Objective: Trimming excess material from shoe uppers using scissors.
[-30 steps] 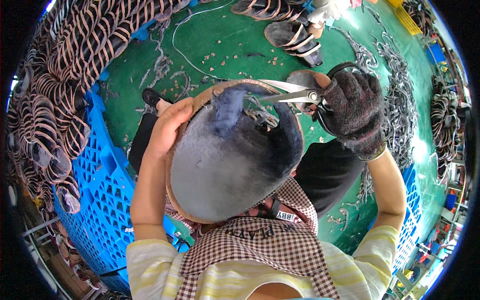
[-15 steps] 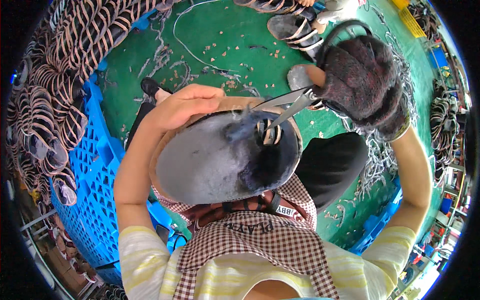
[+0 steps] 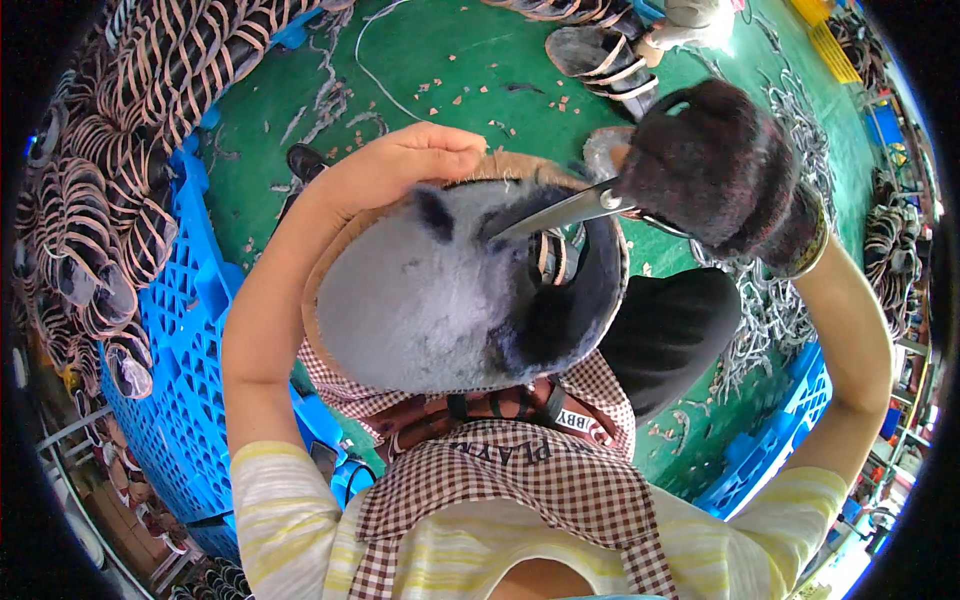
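My left hand (image 3: 420,160), bare, grips the upper rim of a large oval piece (image 3: 400,310) with grey fleece on its face and a tan edge. It is held tilted above my lap, and a dark hollow opens at its right side. In a dark fuzzy glove, my right hand (image 3: 715,165) holds a pair of scissors (image 3: 565,212). Their blades lie nearly together over the fleece near the far rim, and the handles are mostly hidden by the glove. Left of the blade tips, a dark tuft of fleece (image 3: 433,214) shows against the paler pile.
Dark nested pieces with tan edges (image 3: 180,60) are heaped at the far left. A blue plastic pallet (image 3: 190,400) stands beside me. Grey trimmings (image 3: 735,340) lie on the green floor (image 3: 440,60) at the right. More nested pieces (image 3: 595,55) sit ahead.
The scissor blades have closed from a spread position and moved left over the fleece. The dark tuft now shows near the tips. The oval piece and my left hand have shifted slightly.
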A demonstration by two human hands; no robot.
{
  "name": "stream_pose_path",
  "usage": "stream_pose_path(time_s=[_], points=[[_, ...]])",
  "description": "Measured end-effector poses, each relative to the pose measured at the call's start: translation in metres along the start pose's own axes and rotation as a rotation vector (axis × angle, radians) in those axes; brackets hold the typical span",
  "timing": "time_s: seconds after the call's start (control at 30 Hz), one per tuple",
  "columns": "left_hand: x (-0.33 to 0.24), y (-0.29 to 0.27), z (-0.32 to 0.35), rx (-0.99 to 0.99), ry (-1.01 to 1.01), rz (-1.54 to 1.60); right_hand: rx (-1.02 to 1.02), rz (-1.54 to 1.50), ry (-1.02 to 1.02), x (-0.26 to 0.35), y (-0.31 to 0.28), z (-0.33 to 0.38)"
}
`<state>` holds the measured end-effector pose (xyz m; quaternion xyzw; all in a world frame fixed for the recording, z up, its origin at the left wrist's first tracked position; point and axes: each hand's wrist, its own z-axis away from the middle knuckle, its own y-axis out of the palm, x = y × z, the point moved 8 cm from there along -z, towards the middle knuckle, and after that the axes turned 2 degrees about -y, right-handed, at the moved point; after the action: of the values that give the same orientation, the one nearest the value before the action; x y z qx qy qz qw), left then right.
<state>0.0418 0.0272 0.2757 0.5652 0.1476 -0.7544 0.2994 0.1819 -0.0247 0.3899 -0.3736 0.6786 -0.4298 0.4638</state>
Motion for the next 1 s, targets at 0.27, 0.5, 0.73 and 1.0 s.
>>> stream_pose_path(time_s=[0.27, 0.5, 0.73, 1.0], points=[[0.029, -0.024, 0.014, -0.459, 0.238, 0.337, -0.105, -0.172, 0.746, -0.006, 0.019, 0.021], [0.021, 0.000, 0.024, -0.856, 0.361, 0.182, -0.117, -0.007, 0.862, 0.018, 0.031, 0.010], [0.011, 0.016, 0.031, -0.943, 0.599, -0.001, 0.060, -0.163, 0.971, 0.009, 0.051, 0.023], [0.032, -0.020, 0.021, -0.760, 0.412, 0.167, -0.547, -1.219, 1.292, -0.040, 0.208, 0.157]])
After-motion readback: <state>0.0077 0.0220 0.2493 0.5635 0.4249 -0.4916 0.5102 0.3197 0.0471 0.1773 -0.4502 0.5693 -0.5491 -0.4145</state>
